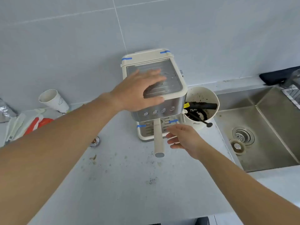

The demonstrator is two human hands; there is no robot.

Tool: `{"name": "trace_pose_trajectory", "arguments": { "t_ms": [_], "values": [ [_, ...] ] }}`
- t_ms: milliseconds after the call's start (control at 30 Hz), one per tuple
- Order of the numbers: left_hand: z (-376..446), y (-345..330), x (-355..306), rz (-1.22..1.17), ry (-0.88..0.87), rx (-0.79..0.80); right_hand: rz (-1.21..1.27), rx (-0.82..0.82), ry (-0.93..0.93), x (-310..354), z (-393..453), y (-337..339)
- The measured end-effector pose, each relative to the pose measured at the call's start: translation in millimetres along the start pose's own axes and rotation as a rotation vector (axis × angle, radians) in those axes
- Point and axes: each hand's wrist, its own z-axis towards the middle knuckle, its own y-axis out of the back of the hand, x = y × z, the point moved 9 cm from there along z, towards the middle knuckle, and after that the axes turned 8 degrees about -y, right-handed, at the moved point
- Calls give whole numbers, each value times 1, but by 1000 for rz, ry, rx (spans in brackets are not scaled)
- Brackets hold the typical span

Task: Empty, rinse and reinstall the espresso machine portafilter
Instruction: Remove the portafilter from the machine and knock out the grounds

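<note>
The left hand [142,90], fingers spread flat, rests on top of the espresso machine [154,88], apparently to brace it against twisting. The right hand [181,137], fingers relaxed and gripping nothing, hovers just beside the portafilter [158,138], whose handle juts forward from under the machine. Right of both hands, a knock bin [201,106] and the sink [263,132] wait for grounds and rinsing.

grey countertop [129,184] speckled with coffee grounds; espresso machine [154,98], white tub [201,108], paper cup [53,99], plastic bag [32,122] on it
</note>
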Motion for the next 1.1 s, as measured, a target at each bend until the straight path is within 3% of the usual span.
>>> {"name": "trace_pose_trajectory", "arguments": {
  "t_ms": [67, 233, 533, 800, 1100],
  "values": [
    [6, -2, -6, 78, -90, 26, 3, 26, -27, -6, 3, -11],
    [13, -17, -2, 81, -101, 94, 80, 136, -57, -22, 7, -36],
    [14, -20, 7, -25, -63, 30, 124, 184, -111, -29, 20, -49],
    [15, -18, 9, -42, -40, 11, 360, 329, -185, -33, 25, -80],
    [14, -19, 9, -26, -25, 3, 329, 131, -146, -38, 33, -75]
  ]
}}
